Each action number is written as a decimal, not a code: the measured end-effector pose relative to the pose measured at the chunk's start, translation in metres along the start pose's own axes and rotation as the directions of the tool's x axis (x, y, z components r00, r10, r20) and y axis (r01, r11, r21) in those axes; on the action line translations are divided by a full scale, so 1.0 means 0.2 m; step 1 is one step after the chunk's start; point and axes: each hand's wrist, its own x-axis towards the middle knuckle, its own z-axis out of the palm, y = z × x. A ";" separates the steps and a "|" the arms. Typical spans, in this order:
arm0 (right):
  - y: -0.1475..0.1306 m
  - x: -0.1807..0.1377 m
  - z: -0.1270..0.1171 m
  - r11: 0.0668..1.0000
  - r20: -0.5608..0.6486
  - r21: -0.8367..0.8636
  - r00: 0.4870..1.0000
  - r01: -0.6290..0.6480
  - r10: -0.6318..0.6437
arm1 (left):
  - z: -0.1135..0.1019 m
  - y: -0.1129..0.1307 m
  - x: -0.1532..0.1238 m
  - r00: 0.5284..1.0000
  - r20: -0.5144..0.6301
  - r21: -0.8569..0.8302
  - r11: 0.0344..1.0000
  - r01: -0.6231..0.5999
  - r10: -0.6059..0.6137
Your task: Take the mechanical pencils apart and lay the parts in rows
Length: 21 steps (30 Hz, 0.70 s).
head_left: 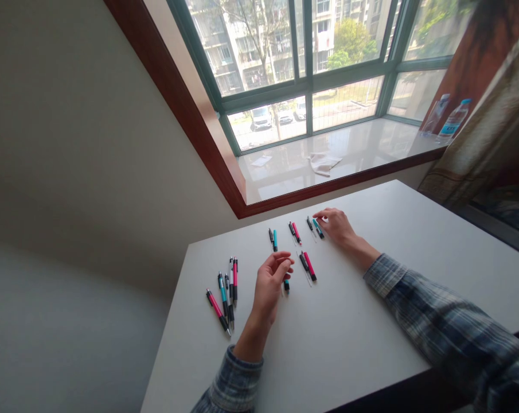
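My right hand [334, 225] is at the far side of the white table [371, 321], its fingertips closed at the top end of a teal pen barrel [318, 229]. Beside that barrel lie a black pen part [309, 223] and a thin refill. My left hand [271, 282] hovers nearer to me with fingers curled and thumb against them; anything in its pinch is too small to make out. It partly hides a teal and black barrel [287, 285]. Around the hands lie a pink barrel [296, 232], another pink barrel [309, 266] and a teal one [275, 240], each with black parts alongside.
Several whole pens, among them a pink pen [218, 312] and a teal pen [223, 293], lie at the left of the table. Behind it is a window sill [280, 180] with a crumpled cloth [324, 164] and a water bottle [455, 120]. A curtain [483, 126] hangs at right.
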 end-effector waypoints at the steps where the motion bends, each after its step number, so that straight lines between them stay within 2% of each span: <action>1: 0.00 0.00 0.00 1.000 -0.001 0.001 1.000 -0.002 0.002 | 0.00 0.00 0.00 1.000 0.002 -0.003 1.000 -0.002 0.002; 6: -0.01 -0.02 -0.03 0.998 -0.059 0.020 0.997 0.057 -0.056 | 0.00 0.00 0.00 1.000 0.009 -0.008 1.000 -0.013 0.013; 10: -0.03 -0.03 -0.03 0.995 -0.032 0.012 0.995 0.095 -0.094 | 0.00 0.00 0.00 1.000 0.008 -0.010 1.000 -0.021 0.021; 21: -0.03 -0.03 -0.03 0.996 -0.018 0.014 0.996 0.086 -0.086 | 0.00 0.00 0.01 1.000 0.000 -0.007 1.000 -0.024 0.024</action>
